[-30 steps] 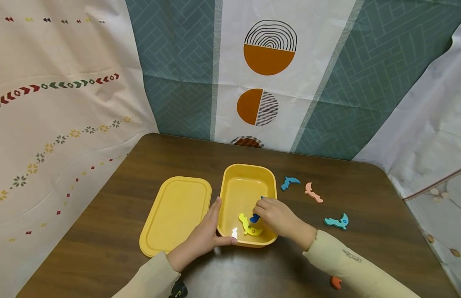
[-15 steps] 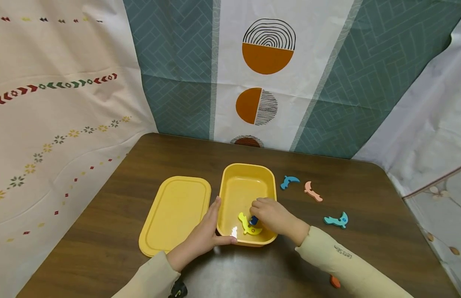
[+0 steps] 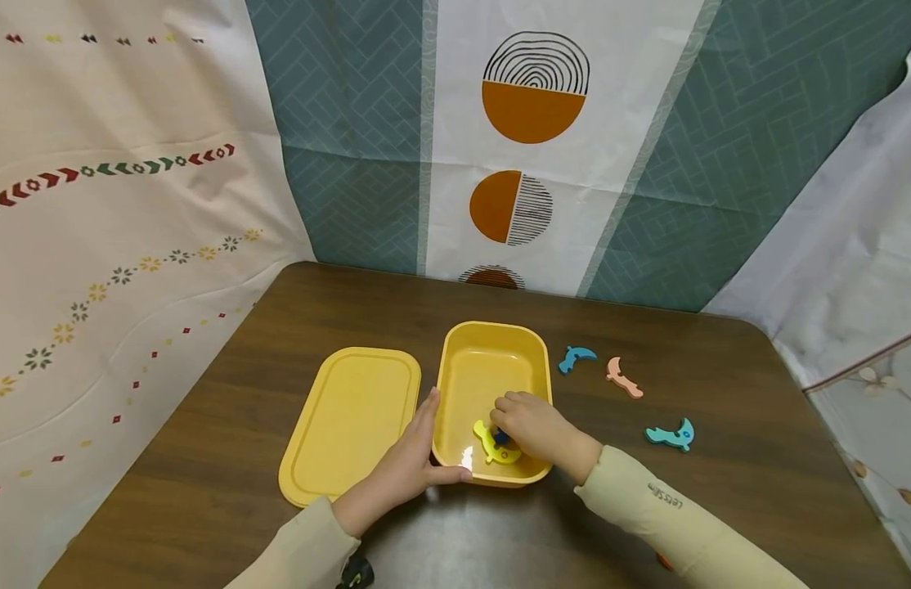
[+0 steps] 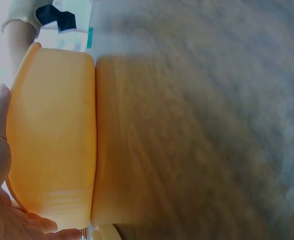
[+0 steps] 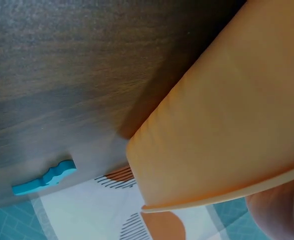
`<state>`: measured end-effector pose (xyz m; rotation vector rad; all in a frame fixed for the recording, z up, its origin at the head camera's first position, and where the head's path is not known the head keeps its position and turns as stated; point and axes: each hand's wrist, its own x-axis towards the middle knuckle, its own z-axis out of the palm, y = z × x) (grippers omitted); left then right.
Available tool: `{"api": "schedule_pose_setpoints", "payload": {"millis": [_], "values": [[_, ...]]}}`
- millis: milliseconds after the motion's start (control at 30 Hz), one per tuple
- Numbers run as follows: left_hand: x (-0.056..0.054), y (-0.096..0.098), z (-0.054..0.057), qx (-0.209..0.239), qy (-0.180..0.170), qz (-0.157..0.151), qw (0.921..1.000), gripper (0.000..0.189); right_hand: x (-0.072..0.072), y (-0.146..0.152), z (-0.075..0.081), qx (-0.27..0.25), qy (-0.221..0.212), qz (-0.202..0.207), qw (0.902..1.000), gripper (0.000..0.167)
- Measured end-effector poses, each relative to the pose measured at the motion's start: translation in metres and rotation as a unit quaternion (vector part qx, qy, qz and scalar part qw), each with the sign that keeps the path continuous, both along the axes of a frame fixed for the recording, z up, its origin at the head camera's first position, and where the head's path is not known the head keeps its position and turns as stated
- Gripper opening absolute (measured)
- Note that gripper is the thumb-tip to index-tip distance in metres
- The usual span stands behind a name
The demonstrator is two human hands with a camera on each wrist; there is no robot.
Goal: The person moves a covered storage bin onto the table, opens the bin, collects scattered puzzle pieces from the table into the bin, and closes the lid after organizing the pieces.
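Dark-blue piece (image 3: pixel 502 439), mostly hidden, pinched by right hand (image 3: pixel 540 427), has shifted nearer the bright-yellow curved piece (image 3: pixel 488 442) in the yellow rectangular plastic box (image 3: pixel 466 388), lower centre; left hand (image 3: pixel 402 468) spread against box. I judge it nearly placed.

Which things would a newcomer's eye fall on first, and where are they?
Probably the open yellow box on the wooden table, with a yellow lid to its left. Next, the left hand at the box's near-left corner and the right hand inside, holding a navy piece beside a yellow bird-shaped piece. Then the blue piece, pink piece and teal piece right of the box, and orange half-circles on the cloth behind.
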<state>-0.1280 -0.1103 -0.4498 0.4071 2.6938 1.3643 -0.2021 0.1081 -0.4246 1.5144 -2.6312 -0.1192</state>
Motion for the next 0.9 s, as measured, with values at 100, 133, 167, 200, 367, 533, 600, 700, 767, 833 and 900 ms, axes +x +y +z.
{"api": "schedule_pose_setpoints", "payload": {"millis": [100, 133, 167, 200, 367, 533, 600, 700, 767, 833, 900], "values": [[-0.0006, 0.0007, 0.0010, 0.001, 0.004, -0.001, 1.0000, 0.116, 0.0000, -0.0002, -0.0004, 0.003, -0.007, -0.001, 1.0000, 0.015], [-0.0008, 0.0010, 0.0013, 0.001, 0.004, -0.002, 1.0000, 0.116, 0.0001, -0.0002, -0.0006, 0.003, -0.010, -0.002, 0.9999, 0.015], [-0.0009, 0.0013, 0.0013, 0.001, 0.004, -0.002, 1.0000, 0.116, 0.0002, -0.0002, -0.0008, 0.003, -0.013, -0.003, 0.9999, 0.015], [-0.0009, 0.0014, 0.0014, -0.001, 0.004, -0.002, 1.0000, 0.116, 0.0004, -0.0003, -0.0008, 0.003, -0.016, -0.004, 0.9999, 0.015], [0.0002, 0.0009, 0.0014, -0.005, 0.001, 0.002, 1.0000, 0.117, 0.0006, -0.0018, -0.0008, 0.011, -0.022, -0.008, 0.9997, 0.017], [0.0000, 0.0003, 0.0021, -0.005, -0.001, 0.002, 1.0000, 0.116, -0.0008, -0.0019, -0.0010, 0.010, -0.021, -0.007, 0.9997, 0.016], [-0.0004, 0.0003, 0.0021, -0.004, -0.001, 0.002, 1.0000, 0.115, -0.0015, -0.0015, -0.0013, 0.006, -0.018, -0.005, 0.9998, 0.015], [-0.0004, 0.0002, 0.0020, -0.005, 0.002, 0.002, 1.0000, 0.115, -0.0019, -0.0008, -0.0015, -0.008, -0.017, -0.007, 0.9998, 0.014], [-0.0002, 0.0003, 0.0018, -0.007, 0.005, 0.002, 1.0000, 0.115, -0.0012, 0.0000, -0.0014, -0.023, -0.017, -0.013, 0.9995, 0.014], [0.0001, 0.0002, 0.0015, -0.011, 0.007, 0.001, 0.9999, 0.115, -0.0008, 0.0009, -0.0018, -0.043, -0.018, -0.024, 0.9986, 0.013], [0.0006, 0.0001, 0.0013, -0.012, 0.008, 0.002, 0.9999, 0.116, -0.0001, 0.0015, -0.0019, -0.062, -0.020, -0.040, 0.9971, 0.013]]}}
